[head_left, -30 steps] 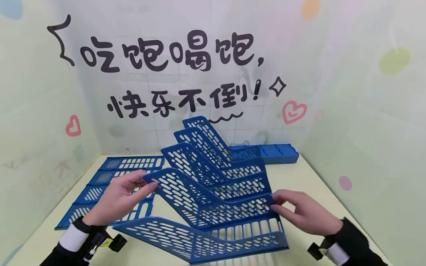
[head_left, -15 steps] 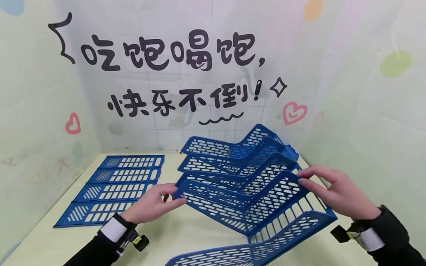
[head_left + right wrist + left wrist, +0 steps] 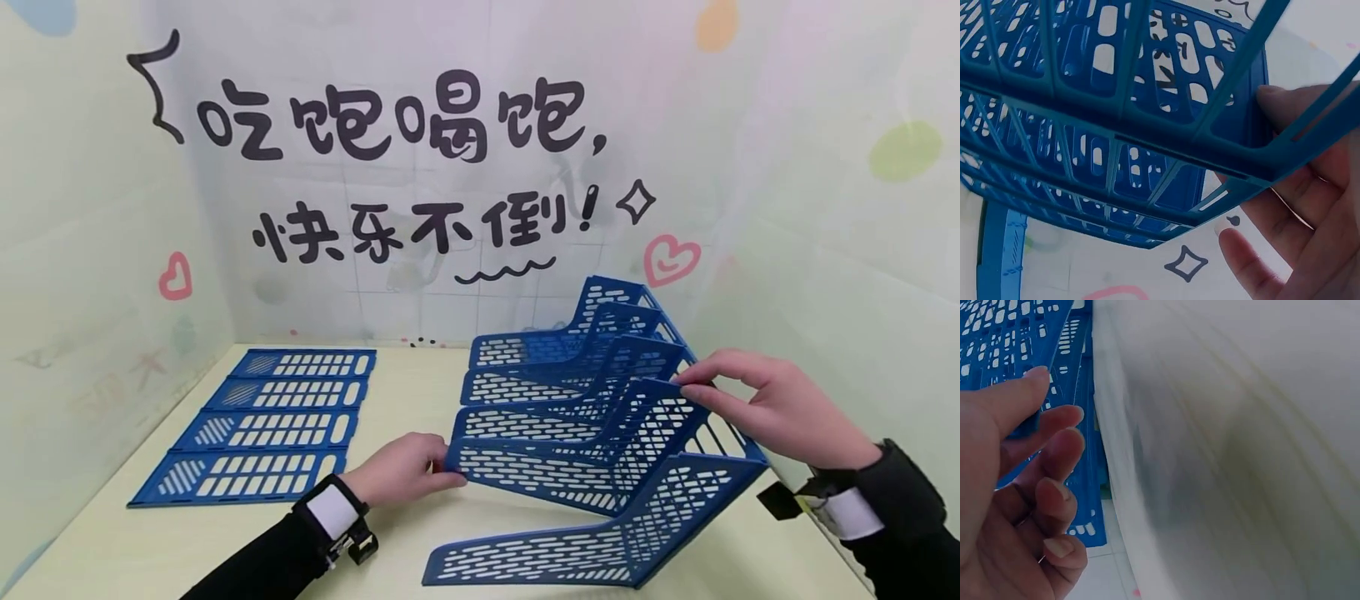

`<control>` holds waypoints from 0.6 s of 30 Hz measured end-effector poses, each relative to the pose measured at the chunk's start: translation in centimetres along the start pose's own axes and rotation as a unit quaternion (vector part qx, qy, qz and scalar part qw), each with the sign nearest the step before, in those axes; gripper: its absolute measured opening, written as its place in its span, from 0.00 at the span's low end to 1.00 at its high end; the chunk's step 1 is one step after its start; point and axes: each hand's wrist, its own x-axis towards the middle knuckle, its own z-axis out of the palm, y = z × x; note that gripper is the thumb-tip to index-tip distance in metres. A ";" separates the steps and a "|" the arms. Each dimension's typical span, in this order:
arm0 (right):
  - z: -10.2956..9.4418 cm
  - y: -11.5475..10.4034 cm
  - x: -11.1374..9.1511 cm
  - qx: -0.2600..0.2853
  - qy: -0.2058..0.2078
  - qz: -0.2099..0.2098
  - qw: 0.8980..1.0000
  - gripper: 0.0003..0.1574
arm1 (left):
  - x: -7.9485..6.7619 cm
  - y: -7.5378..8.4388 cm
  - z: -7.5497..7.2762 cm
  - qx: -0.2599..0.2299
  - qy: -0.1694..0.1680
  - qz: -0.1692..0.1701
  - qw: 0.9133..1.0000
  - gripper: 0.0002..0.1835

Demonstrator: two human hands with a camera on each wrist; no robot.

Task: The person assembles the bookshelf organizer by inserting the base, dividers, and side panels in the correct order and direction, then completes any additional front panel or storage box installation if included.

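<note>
A blue plastic file rack (image 3: 645,533) with several slotted dividers stands upright at the right of the table, its low ends pointing left and its tall ends right. My left hand (image 3: 401,471) pinches the low corner of the second divider (image 3: 525,475) from the front between thumb and forefinger. In the left wrist view, the other fingers of the left hand (image 3: 1029,487) curl loosely beside it. At the tall end, my right hand (image 3: 780,404) pinches the top corner of the same divider. Barred back panels (image 3: 1197,144) join the dividers in the right wrist view.
On the left of the table (image 3: 420,392) lies a flat blue slotted panel (image 3: 247,429) in several joined sections. A printed wall sheet (image 3: 420,308) stands behind the table, with side sheets at left and right. The rack hides the back right corner.
The rack has swung round and come down to the right, its tall ends passing from left to right. Both hands have moved right with it, keeping hold. The flat panel stays put.
</note>
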 end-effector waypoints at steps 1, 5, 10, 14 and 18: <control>0.1 -0.2 0.1 -0.001 -0.002 0.001 1.000 0.25 | -0.1 -0.1 0.1 0.003 -0.003 0.004 1.000 0.10; 0.6 -1.2 0.7 -0.006 0.002 -0.001 1.000 0.24 | -1.0 -0.6 -0.2 0.021 0.002 0.024 0.999 0.09; 1.0 -2.4 1.0 -0.028 0.026 -0.009 0.999 0.24 | -3.3 -2.1 -2.4 0.032 0.036 -0.002 0.999 0.08; 1.0 -2.7 0.1 -0.037 0.035 0.002 0.999 0.23 | -5.7 -5.5 -5.7 0.083 0.087 -0.059 0.991 0.11; 1.0 -2.8 -1.7 -0.046 0.039 0.028 0.998 0.24 | -8.3 -9.7 -9.0 0.170 0.118 -0.162 0.965 0.24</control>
